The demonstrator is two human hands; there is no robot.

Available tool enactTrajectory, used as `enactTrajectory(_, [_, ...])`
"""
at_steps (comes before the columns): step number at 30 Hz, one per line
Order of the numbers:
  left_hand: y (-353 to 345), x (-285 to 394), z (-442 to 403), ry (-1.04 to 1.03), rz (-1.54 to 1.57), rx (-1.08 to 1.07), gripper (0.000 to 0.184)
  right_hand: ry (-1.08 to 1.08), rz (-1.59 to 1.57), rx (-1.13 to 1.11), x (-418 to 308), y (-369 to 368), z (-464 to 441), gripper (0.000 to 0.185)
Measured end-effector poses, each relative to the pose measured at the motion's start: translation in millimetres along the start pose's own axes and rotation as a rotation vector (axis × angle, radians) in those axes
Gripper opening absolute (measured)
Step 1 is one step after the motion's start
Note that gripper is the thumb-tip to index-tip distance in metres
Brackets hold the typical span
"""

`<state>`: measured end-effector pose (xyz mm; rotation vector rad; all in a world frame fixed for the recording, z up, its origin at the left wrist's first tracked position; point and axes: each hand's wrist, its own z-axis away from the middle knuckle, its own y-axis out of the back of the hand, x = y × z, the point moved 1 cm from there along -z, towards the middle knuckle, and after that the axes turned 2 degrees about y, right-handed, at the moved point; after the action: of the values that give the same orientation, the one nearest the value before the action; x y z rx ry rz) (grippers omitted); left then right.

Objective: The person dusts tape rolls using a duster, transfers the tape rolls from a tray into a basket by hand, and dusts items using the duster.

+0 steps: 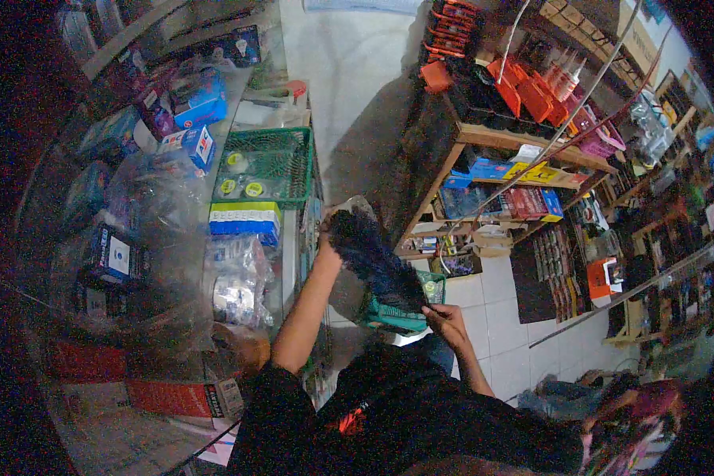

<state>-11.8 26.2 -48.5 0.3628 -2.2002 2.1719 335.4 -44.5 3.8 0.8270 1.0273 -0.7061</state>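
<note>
A long, blue-black bundle (381,258) with a shaggy look, perhaps a duster, stretches between my two hands in front of my body. My left hand (329,244) is at its far upper end, fingers mostly hidden behind the dark material. At the near lower end, my right hand (446,321) pinches the bundle between thumb and fingers. Some clear plastic (357,205) shows at the bundle's far tip. Below it is a green basket (397,319), partly covered by the bundle; what it holds is hard to make out.
On the left, a glass counter (170,297) carries a green mesh basket (263,139), blue-and-white boxes (244,220) and plastic-wrapped packs (238,282). A wooden shelf (444,178) with orange bins (523,87) stands right. Thin rods (563,131) cross the right side above tiled floor (496,329).
</note>
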Motion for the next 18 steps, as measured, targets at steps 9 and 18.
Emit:
enactTrajectory(9, [-18.4, 4.2, 0.0, 0.011, -0.097, 0.174, 0.041, 0.044, -0.025, -0.002, -4.5, -5.1, -0.2, 0.035])
enactTrajectory(18, [5.2, 6.1, -6.9, -0.292, -1.038, 0.171, 0.038, -0.024, -0.05, -0.014, 2.0, -2.3, -3.2, 0.031])
